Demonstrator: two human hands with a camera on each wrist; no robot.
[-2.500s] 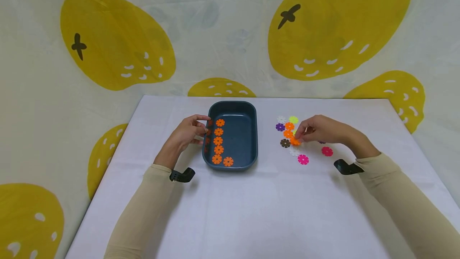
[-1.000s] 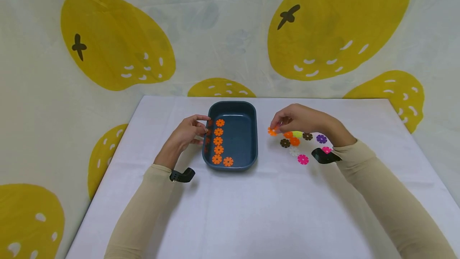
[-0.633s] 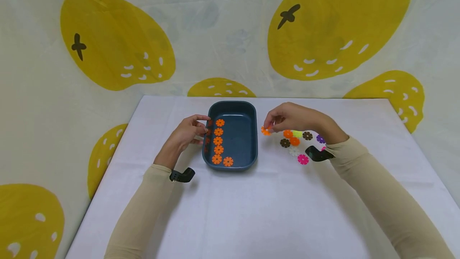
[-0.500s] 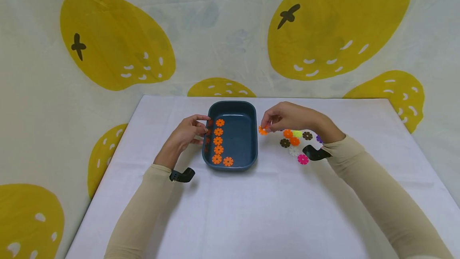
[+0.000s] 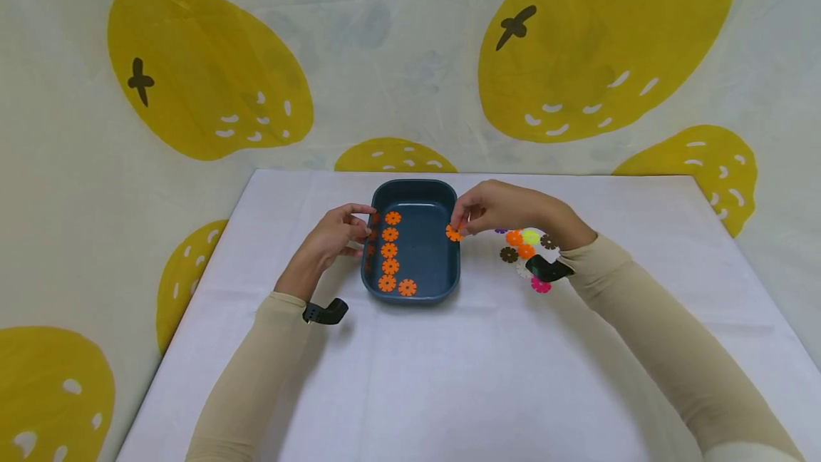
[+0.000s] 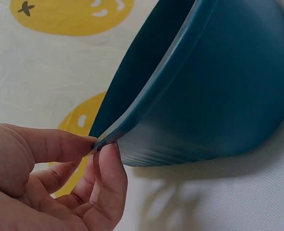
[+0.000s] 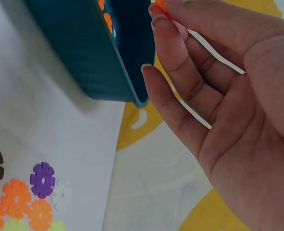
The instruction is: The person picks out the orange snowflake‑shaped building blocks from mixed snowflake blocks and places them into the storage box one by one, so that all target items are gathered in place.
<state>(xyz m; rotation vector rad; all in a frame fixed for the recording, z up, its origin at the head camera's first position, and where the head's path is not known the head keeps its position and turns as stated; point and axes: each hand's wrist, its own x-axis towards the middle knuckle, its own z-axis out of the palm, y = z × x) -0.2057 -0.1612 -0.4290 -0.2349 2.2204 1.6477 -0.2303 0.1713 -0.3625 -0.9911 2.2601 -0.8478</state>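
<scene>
A dark teal plastic tray (image 5: 423, 262) stands on the table with several orange snowflake discs (image 5: 389, 250) inside, most of them in a column along its left side. With thumb and fingers my left hand (image 5: 333, 237) pinches the tray's left rim; the left wrist view shows the rim (image 6: 146, 91) between them. An orange snowflake disc (image 5: 454, 233) is pinched in the fingertips of my right hand (image 5: 497, 207), over the tray's right rim. In the right wrist view only a sliver of that disc shows at the top, beside the thumb.
Right of the tray lies a loose group of flat snowflake discs, among them orange (image 5: 514, 238), yellow (image 5: 531, 237), brown (image 5: 509, 254) and pink (image 5: 541, 284). My right wrist and its black strap (image 5: 548, 269) partly cover them. A patterned cloth hangs behind the table.
My right hand has picked an orange disc from the group and carried it left to the tray's right rim. The left hand and the tray have stayed in place.
</scene>
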